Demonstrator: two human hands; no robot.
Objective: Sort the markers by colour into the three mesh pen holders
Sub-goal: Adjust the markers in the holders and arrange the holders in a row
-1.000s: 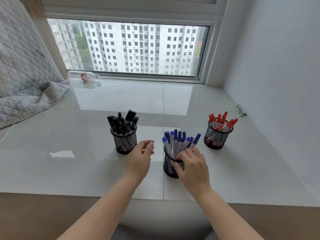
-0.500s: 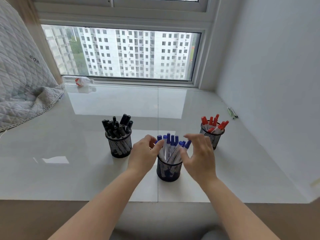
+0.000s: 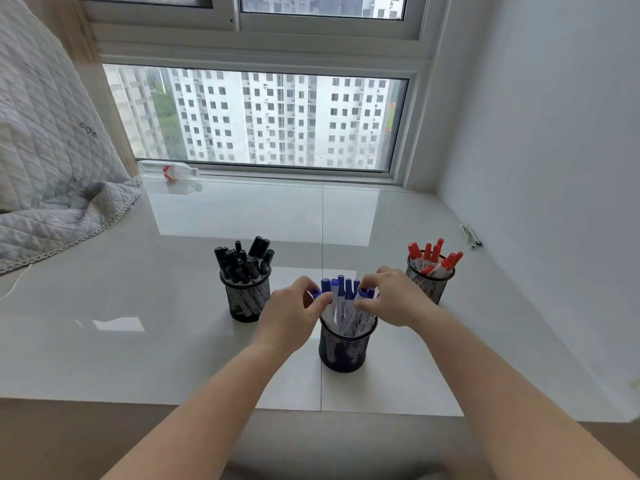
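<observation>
Three round black wire-mesh pen holders stand on a glossy pale tiled counter (image 3: 173, 341) below a window (image 3: 256, 116). The left holder (image 3: 246, 299) is packed with black markers (image 3: 244, 259), the right holder (image 3: 429, 282) carries red-capped markers (image 3: 434, 258) with white barrels, and the middle holder (image 3: 346, 348), nearest the person, bristles with blue-capped markers (image 3: 341, 299), also white-barrelled.

Both hands close on the blue bunch from either side. The left hand (image 3: 294, 313) has its fingers curled, the grip pinching a marker at the bunch's left edge just under its cap. The right hand (image 3: 394, 299) bends its fingers over the caps on the right, fingertips (image 3: 363, 304) pressed against the barrels; whether that grip actually pinches one cannot be told.

A quilted grey blanket (image 3: 52, 168) with a stitched edge slumps onto the counter at far left. A clear plastic bottle (image 3: 169, 169) lies on its side by the window frame.
</observation>
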